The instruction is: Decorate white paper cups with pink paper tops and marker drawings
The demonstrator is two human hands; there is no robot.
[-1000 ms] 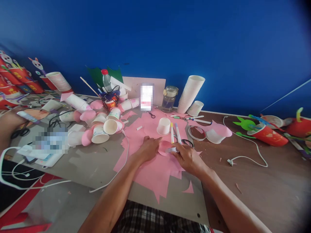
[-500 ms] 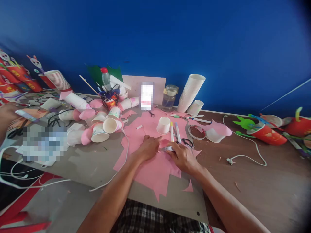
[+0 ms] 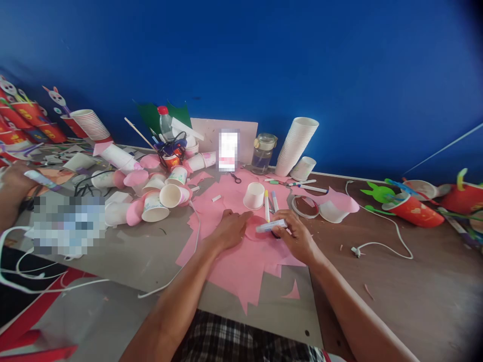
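- The right hand's (image 3: 300, 239) grip was closed around a white tube (image 3: 272, 225), whose tip pointed left over a pink paper disc (image 3: 252, 232); whether it touched could not be told.
- The left hand (image 3: 231, 230) lay palm down, fingertips at the disc's left edge; how far its grip was open could not be told.
- The disc lay on larger pink sheets (image 3: 241, 271).
- Just beyond it, a white cup (image 3: 253, 196) stood upside down, beside a yellow-capped marker (image 3: 267, 207).
- Right of these, a roll of tape (image 3: 316, 216) lay near another cup (image 3: 334, 212).
- Farther back on the counter (image 3: 377, 301), a tall stack of cups (image 3: 296, 148) leaned beside a jar (image 3: 263, 153).
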